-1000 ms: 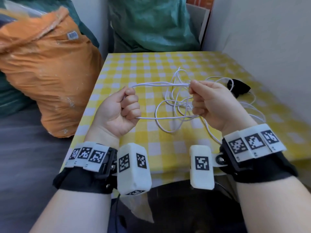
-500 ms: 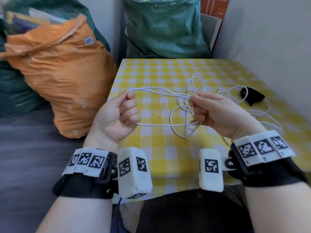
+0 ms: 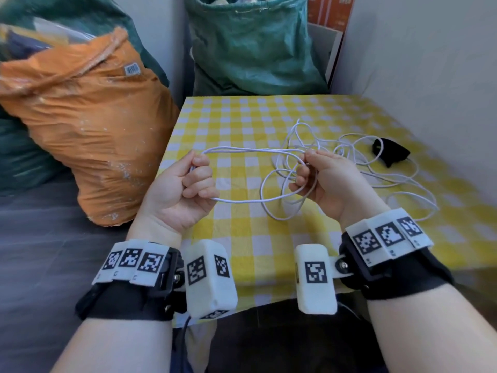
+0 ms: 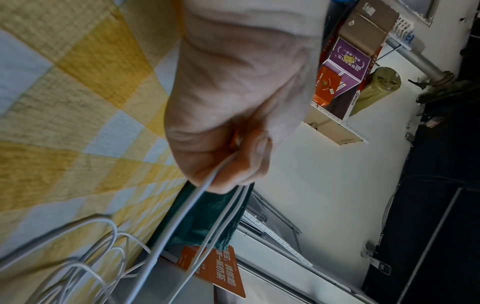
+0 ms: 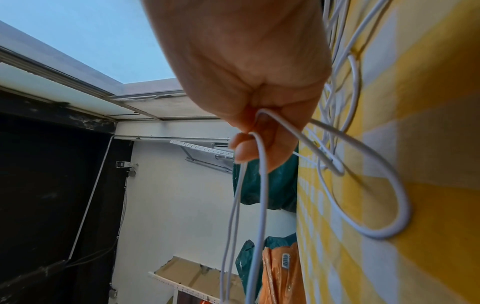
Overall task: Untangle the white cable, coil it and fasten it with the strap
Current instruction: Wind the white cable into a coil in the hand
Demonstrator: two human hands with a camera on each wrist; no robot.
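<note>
A thin white cable (image 3: 250,149) stretches in long loops between my two hands above the yellow checked table (image 3: 242,117). My left hand (image 3: 188,184) grips one end of the loops in a curled fist; the strands leave it in the left wrist view (image 4: 207,185). My right hand (image 3: 317,176) pinches the other end of the loops, shown in the right wrist view (image 5: 259,144). The rest of the cable (image 3: 376,162) lies tangled on the table behind and right of the right hand. The black strap (image 3: 390,152) lies at the far right, with a cable strand crossing it.
An orange sack (image 3: 80,117) stands left of the table, and a green sack (image 3: 250,44) stands behind it. A pale wall (image 3: 430,63) runs along the table's right side. My lap is at the table's near edge.
Both hands have drifted slightly to the right and apart over the table, stretching the cable loops longer between them. The grips are unchanged.
</note>
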